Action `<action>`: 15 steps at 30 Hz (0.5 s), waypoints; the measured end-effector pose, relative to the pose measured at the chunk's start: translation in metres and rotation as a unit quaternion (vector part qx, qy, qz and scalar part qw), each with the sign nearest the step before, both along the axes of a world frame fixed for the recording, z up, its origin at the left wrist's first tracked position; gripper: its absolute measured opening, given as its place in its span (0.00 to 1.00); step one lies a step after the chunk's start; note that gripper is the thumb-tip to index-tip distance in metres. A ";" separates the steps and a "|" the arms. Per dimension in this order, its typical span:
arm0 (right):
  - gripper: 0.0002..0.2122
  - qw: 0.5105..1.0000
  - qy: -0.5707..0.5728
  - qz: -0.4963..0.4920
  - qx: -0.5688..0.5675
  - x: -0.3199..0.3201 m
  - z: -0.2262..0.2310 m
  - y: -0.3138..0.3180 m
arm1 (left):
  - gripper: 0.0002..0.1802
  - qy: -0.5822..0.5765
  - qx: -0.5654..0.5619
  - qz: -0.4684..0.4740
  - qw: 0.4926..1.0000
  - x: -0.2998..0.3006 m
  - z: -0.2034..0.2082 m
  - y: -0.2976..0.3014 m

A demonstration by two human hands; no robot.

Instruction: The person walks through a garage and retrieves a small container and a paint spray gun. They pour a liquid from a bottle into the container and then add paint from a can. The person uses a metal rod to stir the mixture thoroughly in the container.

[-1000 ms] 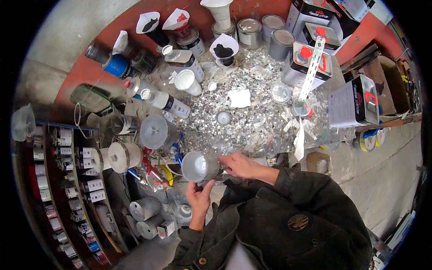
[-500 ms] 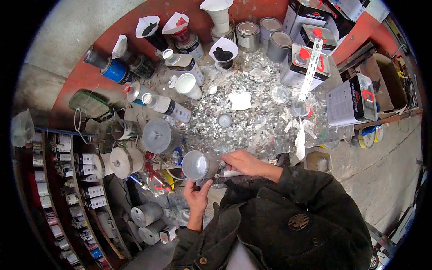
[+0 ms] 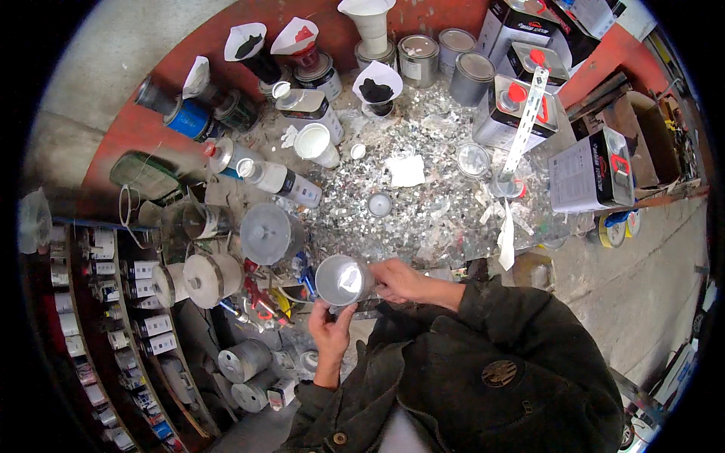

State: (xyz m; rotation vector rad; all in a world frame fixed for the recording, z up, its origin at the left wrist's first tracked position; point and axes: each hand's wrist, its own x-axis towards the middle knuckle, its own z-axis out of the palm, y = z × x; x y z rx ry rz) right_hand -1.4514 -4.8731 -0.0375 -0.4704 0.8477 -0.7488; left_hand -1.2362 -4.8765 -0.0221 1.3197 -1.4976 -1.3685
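Observation:
A translucent plastic cup (image 3: 340, 281) with a shiny grey inside is held over the near edge of the workbench, its open mouth facing up. My left hand (image 3: 330, 332) grips the cup's near underside, thumb and fingers pressed against it. From the right, my right hand (image 3: 400, 281) closes on the side of the cup with curled fingers; its fingertips are partly hidden. Just beyond the cup is a larger grey lidded pot (image 3: 270, 234). Beside it hang spray guns with blue (image 3: 303, 273) and red (image 3: 257, 291) parts.
A paint-spattered workbench (image 3: 430, 219) carries a white cloth piece (image 3: 406, 171), a small round cap (image 3: 379, 204) and a white cup (image 3: 316, 145). Paint tins (image 3: 418, 60), paper strainers (image 3: 376, 87) and rectangular cans (image 3: 591, 170) line its far and right sides. Shelves (image 3: 155, 325) stand left.
The cup has shifted slightly right and tilted a little, so more of its shiny inside shows. My right hand has moved slightly with it; my left hand keeps its hold.

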 end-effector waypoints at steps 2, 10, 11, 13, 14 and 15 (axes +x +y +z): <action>0.17 0.999 0.000 0.020 0.030 -0.001 -0.007 -0.006 | 0.19 -0.022 -0.027 -0.010 0.999 0.001 -0.001 -0.004; 0.16 0.820 0.360 -0.075 -0.438 -0.011 -0.002 -0.009 | 0.19 0.076 0.063 0.023 0.995 -0.005 0.001 -0.012; 0.15 0.812 0.370 -0.074 -0.444 -0.012 -0.005 -0.009 | 0.19 0.065 0.055 0.020 0.996 -0.007 0.005 -0.013; 0.16 0.814 0.378 -0.062 -0.437 -0.016 -0.007 -0.009 | 0.19 0.068 0.063 0.016 0.996 -0.007 0.002 -0.013; 0.17 0.823 0.373 -0.052 -0.426 -0.018 -0.006 -0.010 | 0.19 0.080 0.077 0.016 0.994 -0.003 -0.002 -0.012; 0.18 0.832 0.368 -0.042 -0.413 -0.018 -0.006 -0.011 | 0.19 0.092 0.092 0.016 0.991 -0.001 -0.006 -0.011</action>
